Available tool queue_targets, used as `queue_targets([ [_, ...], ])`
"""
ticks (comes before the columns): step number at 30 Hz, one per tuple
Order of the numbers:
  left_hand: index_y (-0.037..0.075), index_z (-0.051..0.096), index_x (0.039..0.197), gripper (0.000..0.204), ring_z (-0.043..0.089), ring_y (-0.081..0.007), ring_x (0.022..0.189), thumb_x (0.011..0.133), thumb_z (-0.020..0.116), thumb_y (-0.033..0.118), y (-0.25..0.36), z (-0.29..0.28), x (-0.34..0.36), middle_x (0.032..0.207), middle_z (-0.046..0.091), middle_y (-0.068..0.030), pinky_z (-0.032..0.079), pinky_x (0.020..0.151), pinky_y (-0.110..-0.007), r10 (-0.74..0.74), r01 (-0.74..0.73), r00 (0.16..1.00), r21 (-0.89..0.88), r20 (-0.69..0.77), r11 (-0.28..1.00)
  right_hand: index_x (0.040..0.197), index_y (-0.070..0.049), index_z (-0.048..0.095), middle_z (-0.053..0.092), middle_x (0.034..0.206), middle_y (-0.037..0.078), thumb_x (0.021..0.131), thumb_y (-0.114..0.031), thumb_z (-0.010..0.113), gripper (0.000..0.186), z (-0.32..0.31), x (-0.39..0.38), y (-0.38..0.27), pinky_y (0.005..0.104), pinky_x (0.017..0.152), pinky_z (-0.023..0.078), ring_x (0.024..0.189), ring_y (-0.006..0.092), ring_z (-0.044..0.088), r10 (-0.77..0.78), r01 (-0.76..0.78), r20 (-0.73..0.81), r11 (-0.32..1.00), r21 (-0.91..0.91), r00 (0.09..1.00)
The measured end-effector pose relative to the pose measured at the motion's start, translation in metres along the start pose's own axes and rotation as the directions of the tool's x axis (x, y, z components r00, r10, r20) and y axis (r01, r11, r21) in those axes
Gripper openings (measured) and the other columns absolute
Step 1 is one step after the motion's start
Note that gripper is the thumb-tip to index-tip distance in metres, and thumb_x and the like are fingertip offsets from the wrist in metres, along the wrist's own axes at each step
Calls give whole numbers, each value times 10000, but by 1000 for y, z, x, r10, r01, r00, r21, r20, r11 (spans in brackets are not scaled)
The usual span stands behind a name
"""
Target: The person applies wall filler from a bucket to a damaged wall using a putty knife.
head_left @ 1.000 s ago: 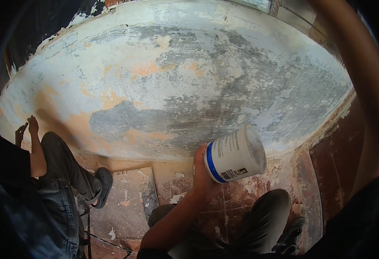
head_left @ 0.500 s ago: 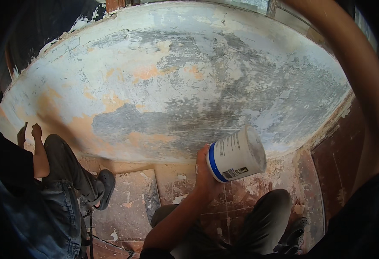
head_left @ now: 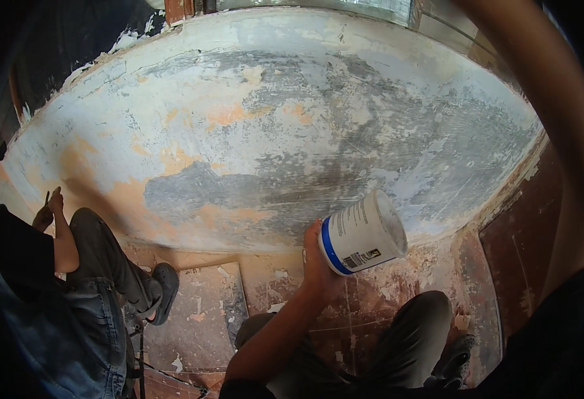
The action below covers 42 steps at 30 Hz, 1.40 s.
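Observation:
My left hand (head_left: 320,266) is closed round a white plastic tub (head_left: 360,233) with a blue band. The tub is tilted, its pale wide end toward the upper right; whether that end is covered I cannot tell. Behind it stretches a scraped wall (head_left: 238,146) with patches of white, grey and orange. My right arm (head_left: 538,73) is raised along the right side, and its hand lies beyond the upper edge of the picture.
A co-worker sits at the left, with hands (head_left: 51,209) together on a thin tool I cannot identify. A worn board (head_left: 202,312) lies on the flaked, reddish floor. Dark red panelling (head_left: 525,233) stands at the right, and a window (head_left: 372,10) at the top.
The co-worker's hands have come together and risen slightly. The tub in my left hand has shifted a little up and left. My raised right arm has moved slightly right.

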<state>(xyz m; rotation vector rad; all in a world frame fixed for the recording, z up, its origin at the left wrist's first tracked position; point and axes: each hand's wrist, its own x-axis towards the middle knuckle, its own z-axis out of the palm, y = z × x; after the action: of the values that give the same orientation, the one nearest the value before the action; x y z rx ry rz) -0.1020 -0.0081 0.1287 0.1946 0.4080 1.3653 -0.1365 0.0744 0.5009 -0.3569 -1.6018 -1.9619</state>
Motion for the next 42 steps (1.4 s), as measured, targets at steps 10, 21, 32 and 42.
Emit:
queue_targets([
  [10, 115, 540, 1302, 543, 574, -282, 1184, 998, 295, 493, -12, -13, -9, 1286, 591, -105, 444, 1022, -459, 387, -428, 900, 580, 202, 693, 773, -89, 738, 677, 707, 42, 697, -465, 762, 384, 30, -21, -77, 437, 849, 322, 817, 195, 606, -288, 177, 216, 889, 422, 933],
  [21, 115, 543, 1317, 613, 586, -295, 1144, 969, 295, 555, -5, 7, -3, 1251, 609, -96, 457, 974, -471, -35, 36, 999, 39, -19, 999, 771, -118, 730, 620, 625, 22, 738, -431, 754, 316, -11, -17, -12, 413, 793, 301, 676, 153, 513, -58, 11, 193, 973, 232, 980],
  [32, 126, 549, 1301, 607, 597, -293, 1131, 974, 270, 555, -9, -3, 6, 1237, 617, -92, 477, 953, -474, -16, 19, 999, 75, -46, 997, 794, -97, 760, 714, 790, 74, 762, -208, 656, 155, 20, -6, -58, 407, 856, 339, 855, 215, 612, -70, 88, -84, 966, 243, 994],
  [42, 110, 539, 1305, 583, 593, -292, 1148, 993, 265, 520, -6, -2, 13, 1250, 613, -97, 477, 966, -476, 14, -13, 1000, 52, -26, 999, 864, -111, 771, 704, 788, 60, 793, -205, 664, 159, 17, -13, -82, 473, 802, 335, 799, 227, 607, -211, 195, 43, 951, 239, 977],
])
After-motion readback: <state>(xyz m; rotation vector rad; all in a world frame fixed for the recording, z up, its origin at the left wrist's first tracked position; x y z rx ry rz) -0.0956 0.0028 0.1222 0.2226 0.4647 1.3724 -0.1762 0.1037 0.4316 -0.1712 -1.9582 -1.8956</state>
